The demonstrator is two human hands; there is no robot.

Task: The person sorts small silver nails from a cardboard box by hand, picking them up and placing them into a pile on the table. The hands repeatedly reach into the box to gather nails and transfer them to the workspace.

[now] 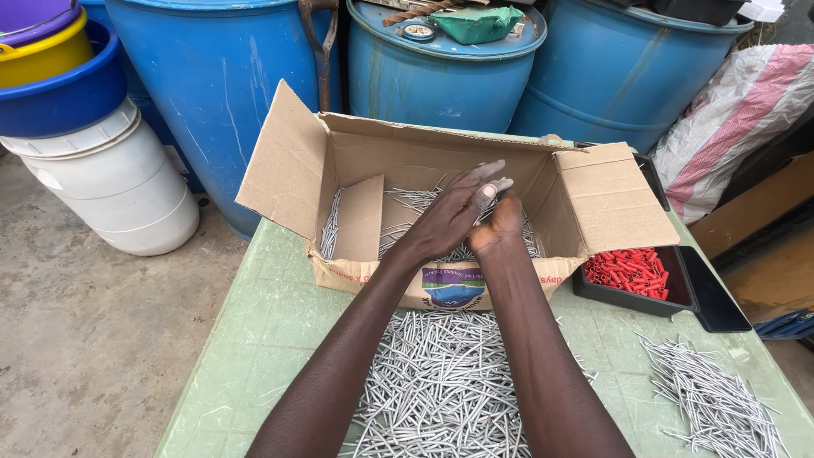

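At far left stood a white bucket under stacked bowls, with blue drums lined up behind my green table. On the table sat an open cardboard box, flaps spread, with nails scattered over its floor. My left hand reached over the box's front wall, fingers stretched out and pressed against my right hand, which was curled into a loose fist. The two hands were together above the box; something thin seemed pinched between them, but I could not tell whether either was clamped on a nail. Under my forearms lay a broad heap of nails, silver and straight. Such nails looked stiff and smooth, light singly but heavy by the handful, with sharp ends; they would best be taken by the shank, bunched and aligned, since loose ones slip and roll. Right of the box sat a black tray holding red plugs. A smaller pile of nails lay near the table's right edge, and a striped sack leaned beyond it.
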